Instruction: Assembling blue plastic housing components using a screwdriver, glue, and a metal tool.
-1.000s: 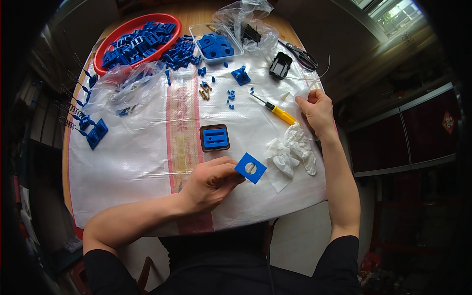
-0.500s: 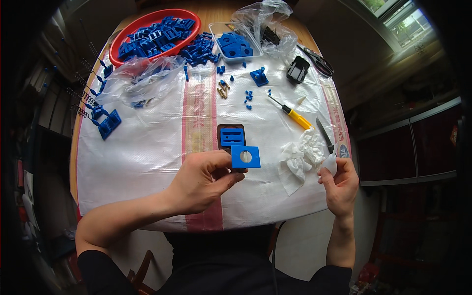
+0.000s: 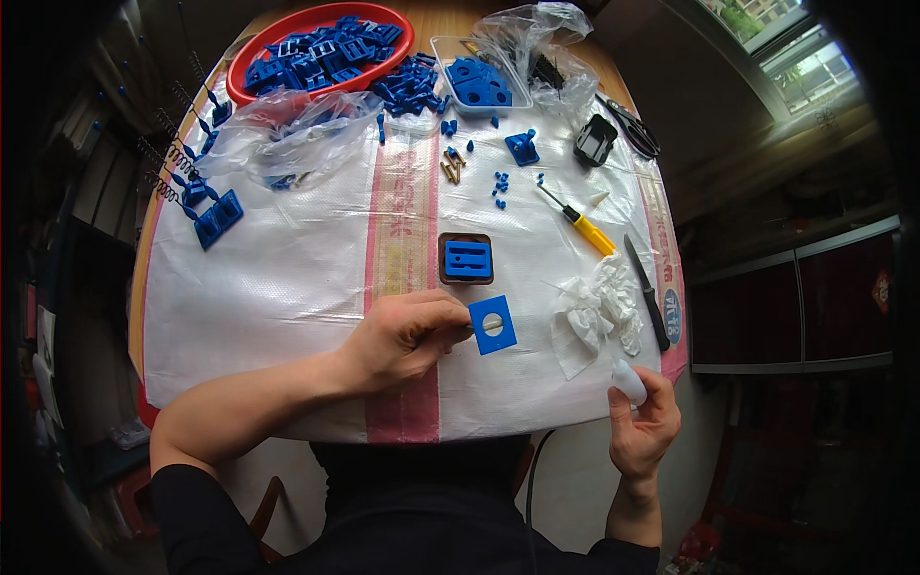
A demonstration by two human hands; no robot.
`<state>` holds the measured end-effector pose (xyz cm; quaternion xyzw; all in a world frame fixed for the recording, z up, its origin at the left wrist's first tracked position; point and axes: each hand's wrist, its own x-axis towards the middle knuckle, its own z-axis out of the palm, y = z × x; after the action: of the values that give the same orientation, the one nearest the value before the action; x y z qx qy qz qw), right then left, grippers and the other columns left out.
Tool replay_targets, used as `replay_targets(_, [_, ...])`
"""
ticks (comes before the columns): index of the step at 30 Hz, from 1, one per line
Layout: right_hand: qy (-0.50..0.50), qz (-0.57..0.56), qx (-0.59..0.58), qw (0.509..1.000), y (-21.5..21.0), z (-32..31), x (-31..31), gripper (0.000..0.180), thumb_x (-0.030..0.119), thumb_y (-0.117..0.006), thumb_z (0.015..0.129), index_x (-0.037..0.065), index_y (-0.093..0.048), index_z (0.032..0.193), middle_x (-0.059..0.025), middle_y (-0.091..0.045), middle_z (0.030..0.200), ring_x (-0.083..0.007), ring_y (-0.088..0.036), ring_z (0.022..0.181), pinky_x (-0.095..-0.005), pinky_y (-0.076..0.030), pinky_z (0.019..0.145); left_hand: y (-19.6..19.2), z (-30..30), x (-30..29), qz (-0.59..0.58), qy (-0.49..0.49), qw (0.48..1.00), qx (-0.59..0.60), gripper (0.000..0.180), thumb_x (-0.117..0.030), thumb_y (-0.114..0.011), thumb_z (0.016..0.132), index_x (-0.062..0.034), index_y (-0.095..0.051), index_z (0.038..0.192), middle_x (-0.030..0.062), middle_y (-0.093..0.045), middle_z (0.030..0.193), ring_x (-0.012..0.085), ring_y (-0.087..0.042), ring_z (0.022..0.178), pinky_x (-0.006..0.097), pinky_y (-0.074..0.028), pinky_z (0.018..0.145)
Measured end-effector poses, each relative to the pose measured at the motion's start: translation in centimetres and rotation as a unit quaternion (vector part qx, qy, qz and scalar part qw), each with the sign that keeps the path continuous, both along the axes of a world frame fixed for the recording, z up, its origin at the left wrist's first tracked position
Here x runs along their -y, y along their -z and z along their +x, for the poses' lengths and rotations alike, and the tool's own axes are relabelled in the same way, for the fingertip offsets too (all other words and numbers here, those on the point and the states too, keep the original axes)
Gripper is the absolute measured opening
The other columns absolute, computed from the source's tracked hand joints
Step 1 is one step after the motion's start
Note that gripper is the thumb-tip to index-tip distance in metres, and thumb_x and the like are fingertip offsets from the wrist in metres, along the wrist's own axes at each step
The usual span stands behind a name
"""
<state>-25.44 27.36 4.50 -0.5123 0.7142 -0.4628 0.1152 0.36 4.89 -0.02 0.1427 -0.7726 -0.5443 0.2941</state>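
Observation:
My left hand (image 3: 407, 337) reaches in over the middle of the table, pinching the edge of a blue square plate (image 3: 490, 346) with a round hole through its centre. Just beyond it a blue slotted block (image 3: 469, 257) sits in a dark square holder (image 3: 467, 280). At the table's front right, my right hand (image 3: 642, 422) is closed around a small white squeeze bottle (image 3: 629, 382), its narrow tip pointing up and leftward. Crumpled white tissue (image 3: 613, 299) lies beyond the bottle, with a black-handled knife (image 3: 647, 292) to its right.
A yellow-handled screwdriver (image 3: 591, 233) lies above the tissue. Farther back are small blue bits, brass-coloured pins (image 3: 451, 168), a black case (image 3: 595, 140) and scissors (image 3: 634, 129). A red basin (image 3: 406, 43) and a clear tub (image 3: 522, 96) hold blue parts. Assemblies with springs (image 3: 218, 220) stand at left.
The plate in my left hand has tilted and moved slightly away from the slotted block. My right hand has drawn back from beside the knife, turning the bottle so that its tip shows.

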Motion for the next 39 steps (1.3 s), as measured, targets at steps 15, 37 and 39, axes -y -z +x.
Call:
replay_targets(15, [-0.048,-0.044,-0.190,0.980,-2.3,-0.3,-1.6,0.030,0.000,-0.084,0.084,-0.002,-0.067,0.109,-0.0150,-0.071,0.097,-0.0276,-0.068,0.085,-0.0366,-0.055,0.078,-0.4,0.0,-0.1,-0.018,-0.010,1.000,-0.014,0.023,0.009,-0.068,0.092,0.0017,-0.071,0.114,0.0131,-0.071,0.102,0.0268,-0.072,0.092,0.035,-0.058,0.079])
replay_targets(37, [-0.088,-0.022,-0.267,0.959,-5.1,-1.5,-0.4,0.034,-0.001,-0.086,0.080,-0.001,-0.068,0.109,-0.0142,-0.069,0.093,-0.0283,-0.066,0.077,-0.0358,-0.053,0.068,-0.2,0.0,-0.1,-0.038,-0.010,0.999,-0.016,0.022,0.005,-0.069,0.094,-0.0012,-0.071,0.116,0.0126,-0.070,0.101,0.0281,-0.071,0.090,0.036,-0.058,0.078])
replay_targets(39, [-0.090,-0.023,-0.267,0.959,-5.1,-1.5,-0.3,0.034,-0.001,-0.086,0.080,-0.001,-0.068,0.109,-0.0143,-0.069,0.093,-0.0283,-0.066,0.077,-0.0358,-0.053,0.068,-0.3,-0.1,-0.1,-0.036,-0.010,0.999,-0.017,0.022,0.005,-0.069,0.094,-0.0010,-0.071,0.116,0.0127,-0.070,0.101,0.0281,-0.071,0.090,0.036,-0.058,0.078])
